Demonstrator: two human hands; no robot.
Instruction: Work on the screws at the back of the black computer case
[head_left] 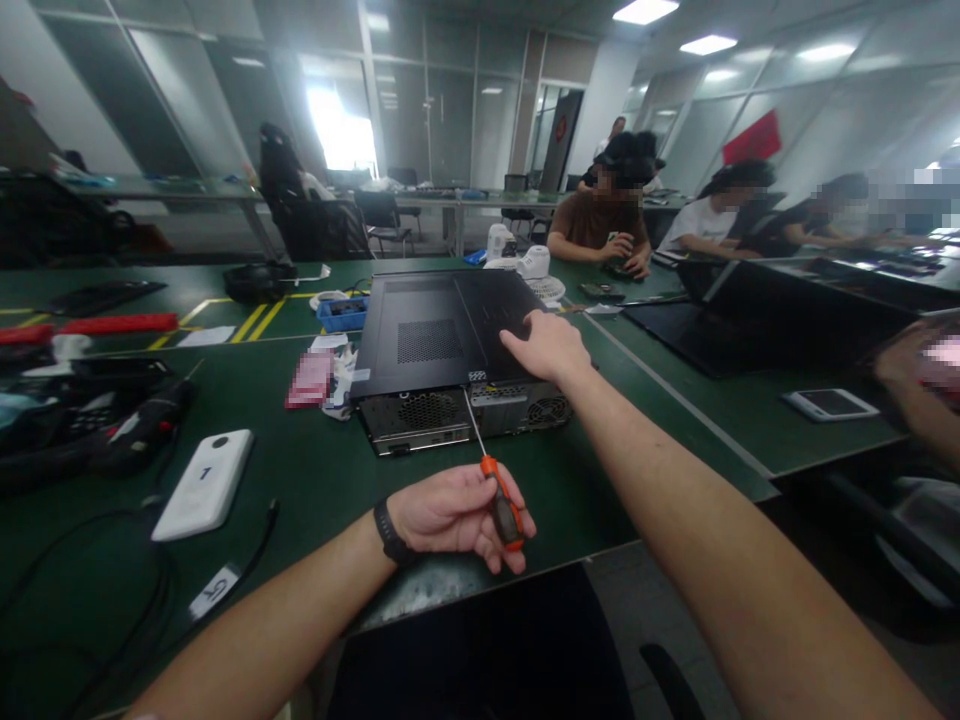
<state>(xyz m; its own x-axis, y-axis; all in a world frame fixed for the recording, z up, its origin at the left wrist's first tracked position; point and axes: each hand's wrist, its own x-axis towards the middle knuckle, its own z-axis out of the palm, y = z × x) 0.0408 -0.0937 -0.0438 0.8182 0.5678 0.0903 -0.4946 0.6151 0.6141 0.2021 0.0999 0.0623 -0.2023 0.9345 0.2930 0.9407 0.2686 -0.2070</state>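
A black computer case (427,300) lies flat on the green table, its rear panel with vents and ports facing me. My left hand (457,515), with a dark band at the wrist, is closed around the orange-and-grey handle of a screwdriver (504,505). The thin shaft points up and away, and its tip meets the rear edge of the case near the middle. Whether the tip sits in a screw is too small to tell. On the right part of the case's top panel rests my right hand (551,345), fingers spread and holding nothing.
A white power bank (206,485) and cables lie on the left. Behind the case are a blue tray (341,313) and a white fan (544,285). A white phone-like device (832,403) lies on the right. Several people sit at tables beyond; another person's hand shows at the right edge.
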